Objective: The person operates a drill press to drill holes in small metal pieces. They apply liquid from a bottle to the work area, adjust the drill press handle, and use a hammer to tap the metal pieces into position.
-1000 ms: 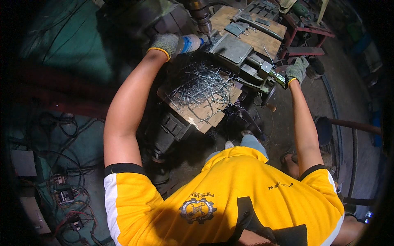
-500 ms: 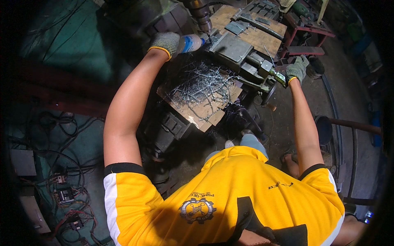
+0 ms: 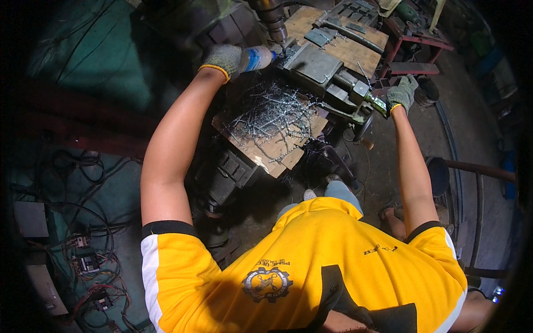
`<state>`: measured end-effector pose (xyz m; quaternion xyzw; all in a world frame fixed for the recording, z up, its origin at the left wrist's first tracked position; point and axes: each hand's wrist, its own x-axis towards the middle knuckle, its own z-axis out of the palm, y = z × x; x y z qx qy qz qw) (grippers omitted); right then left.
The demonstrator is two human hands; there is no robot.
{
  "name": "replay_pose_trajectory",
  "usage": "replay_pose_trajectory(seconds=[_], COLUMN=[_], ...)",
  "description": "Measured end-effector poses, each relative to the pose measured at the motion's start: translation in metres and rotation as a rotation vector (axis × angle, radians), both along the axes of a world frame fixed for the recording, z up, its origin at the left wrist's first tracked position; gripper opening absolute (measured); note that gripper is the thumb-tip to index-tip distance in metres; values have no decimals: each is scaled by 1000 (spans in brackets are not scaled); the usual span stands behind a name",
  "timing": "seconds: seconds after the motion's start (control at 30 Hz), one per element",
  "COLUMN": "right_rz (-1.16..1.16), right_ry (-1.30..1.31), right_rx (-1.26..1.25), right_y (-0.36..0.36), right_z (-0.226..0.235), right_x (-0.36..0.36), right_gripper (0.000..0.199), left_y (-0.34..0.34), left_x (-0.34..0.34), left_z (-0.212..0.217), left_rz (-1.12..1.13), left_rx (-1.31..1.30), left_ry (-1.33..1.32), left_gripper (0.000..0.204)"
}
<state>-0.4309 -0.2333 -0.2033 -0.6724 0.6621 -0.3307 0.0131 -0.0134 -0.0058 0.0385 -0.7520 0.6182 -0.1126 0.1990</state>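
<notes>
My left hand (image 3: 221,59), in a grey knit glove with a yellow cuff edge, is closed round a clear plastic bottle (image 3: 256,59) with a blue label. The bottle lies almost level, its blue tip beside the drill bit (image 3: 284,49) under the drill chuck (image 3: 273,25). A metal machine vise (image 3: 315,66) sits just right of the bit. At the outer end of the vise's screw (image 3: 377,104), my gloved right hand (image 3: 403,92) appears curled; what is inside its fingers is hidden.
Tangled metal shavings (image 3: 272,114) cover a cardboard sheet (image 3: 272,158) below the vise. A wooden board (image 3: 355,47) behind it carries small metal plates (image 3: 320,38). Cables (image 3: 94,222) and electrical parts lie at left. A red metal stand (image 3: 413,67) stands at far right.
My left hand has shifted very slightly left with the bottle. The right hand stays at the end of the vise's screw.
</notes>
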Motion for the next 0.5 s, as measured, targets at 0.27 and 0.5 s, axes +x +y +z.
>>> replay_pose_trajectory(seconds=[0.27, 0.5], right_rz=[2, -3], right_ry=[43, -313], right_rx=[-14, 64], right_y=[12, 11], right_z=[13, 16], right_x=[3, 5], right_gripper=[48, 42], left_y=[-1, 55], left_x=[10, 17], left_z=[-8, -45], left_rz=[17, 150], left_rx=[37, -287], left_ry=[47, 595], left_gripper=[39, 61])
